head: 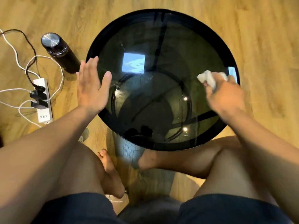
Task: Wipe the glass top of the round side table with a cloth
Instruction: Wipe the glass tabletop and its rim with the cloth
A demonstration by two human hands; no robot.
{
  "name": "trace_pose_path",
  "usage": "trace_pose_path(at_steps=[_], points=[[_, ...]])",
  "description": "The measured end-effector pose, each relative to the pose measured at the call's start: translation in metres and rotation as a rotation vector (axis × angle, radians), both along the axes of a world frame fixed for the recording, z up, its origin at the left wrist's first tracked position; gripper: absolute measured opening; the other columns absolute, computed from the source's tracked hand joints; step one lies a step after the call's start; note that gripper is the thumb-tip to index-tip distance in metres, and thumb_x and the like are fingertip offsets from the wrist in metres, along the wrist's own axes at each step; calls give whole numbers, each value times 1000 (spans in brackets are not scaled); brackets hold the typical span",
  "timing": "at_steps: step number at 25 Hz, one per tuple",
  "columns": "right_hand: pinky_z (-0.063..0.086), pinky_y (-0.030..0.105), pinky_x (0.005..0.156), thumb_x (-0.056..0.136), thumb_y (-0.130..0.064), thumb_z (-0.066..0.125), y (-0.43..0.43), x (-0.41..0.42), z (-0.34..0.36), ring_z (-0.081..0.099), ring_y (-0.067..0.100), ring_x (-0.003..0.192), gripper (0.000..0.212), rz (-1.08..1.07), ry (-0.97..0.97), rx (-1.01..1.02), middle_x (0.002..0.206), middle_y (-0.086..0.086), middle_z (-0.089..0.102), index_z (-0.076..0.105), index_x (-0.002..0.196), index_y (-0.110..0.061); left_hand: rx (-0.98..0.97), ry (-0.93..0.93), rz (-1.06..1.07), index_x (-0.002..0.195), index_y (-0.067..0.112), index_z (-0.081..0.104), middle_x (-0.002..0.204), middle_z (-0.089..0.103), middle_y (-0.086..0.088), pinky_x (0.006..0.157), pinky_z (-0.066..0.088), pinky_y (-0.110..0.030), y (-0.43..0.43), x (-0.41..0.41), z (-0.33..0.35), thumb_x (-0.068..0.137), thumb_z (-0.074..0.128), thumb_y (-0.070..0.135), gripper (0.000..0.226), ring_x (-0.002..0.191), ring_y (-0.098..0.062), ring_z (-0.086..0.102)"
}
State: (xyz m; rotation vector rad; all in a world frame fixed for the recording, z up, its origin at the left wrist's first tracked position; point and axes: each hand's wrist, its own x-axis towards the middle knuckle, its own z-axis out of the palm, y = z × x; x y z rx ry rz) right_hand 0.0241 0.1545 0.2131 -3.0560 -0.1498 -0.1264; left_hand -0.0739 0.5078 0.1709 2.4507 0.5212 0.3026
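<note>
Warm, fairly bright indoor light on the wood floor [242, 38]; dark glass worktop [161, 50] mirrors a bright square glare patch and small light spots; right hand [226, 96] and cloth [210, 78] motion-blurred; wide-angle bending at edges; lower frame dimmer, soft.

Round side table [161, 18] is set on the floor [258, 29] ahead of the knees. Bottle [59, 52] is stood just left of it; power strip [42, 101] is laid further left, cables [16, 52] plugged in.
</note>
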Motion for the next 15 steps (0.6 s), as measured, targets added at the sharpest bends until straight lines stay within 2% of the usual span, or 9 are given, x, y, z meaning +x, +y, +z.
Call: trace_pose_path(at_steps=[2, 4, 6, 9, 11, 13, 15], points=[[49, 38, 61, 91, -41, 48, 56, -61, 1, 60, 39, 76, 23, 176, -85, 36, 99, 15, 61, 51, 111, -31, 9, -4, -1, 153, 21, 22, 162, 25, -8, 121, 10, -51, 0, 0, 0, 100, 30, 47, 59, 151, -26, 9], [46, 37, 63, 91, -52, 46, 122, -131, -2, 57, 31, 79, 28, 348, 11, 125, 103, 7, 58, 54, 115, -40, 4, 1, -7, 153, 20, 22, 162, 25, -9, 121, 10, -52, 1, 0, 1, 100, 30, 47, 60, 151, -26, 9], [40, 38, 68, 88, -57, 46, 168, -183, 1, 50, 28, 84, 43, 526, 125, 175, 102, 9, 53, 55, 123, -34, 4, 5, -14, 153, 17, 22, 161, 25, -10, 121, 10, -53, 1, -2, 1, 100, 30, 46, 61, 151, -26, 9], [40, 40, 71, 84, -43, 55, 126, -168, 2, 49, 28, 90, 42, 632, 205, 98, 102, 7, 53, 55, 125, -34, -19, 10, -20, 153, 19, 21, 162, 23, -8, 121, 9, -52, 1, -1, 3, 99, 29, 47, 61, 152, -24, 7], [46, 44, 75, 89, -36, 54, 62, -134, 7, 52, 33, 93, 36, 575, 194, -20, 105, 10, 57, 58, 125, -36, -40, 16, -14, 153, 22, 21, 163, 22, -7, 122, 8, -51, 0, -2, 3, 99, 28, 48, 60, 152, -23, 6], [49, 48, 76, 88, -35, 59, -5, -76, 10, 53, 40, 95, 36, 367, 109, -68, 105, 16, 56, 63, 124, -35, -22, 15, -9, 153, 22, 21, 162, 23, -7, 122, 8, -52, -1, -4, 5, 100, 28, 47, 59, 152, -23, 7], [49, 47, 84, 88, -46, 43, -51, -18, 16, 51, 39, 104, 41, 92, 177, -180, 114, 15, 57, 58, 125, -36, -16, 16, -4, 153, 21, 21, 162, 23, -7, 122, 7, -51, -2, -2, 7, 101, 29, 46, 58, 152, -24, 7]])
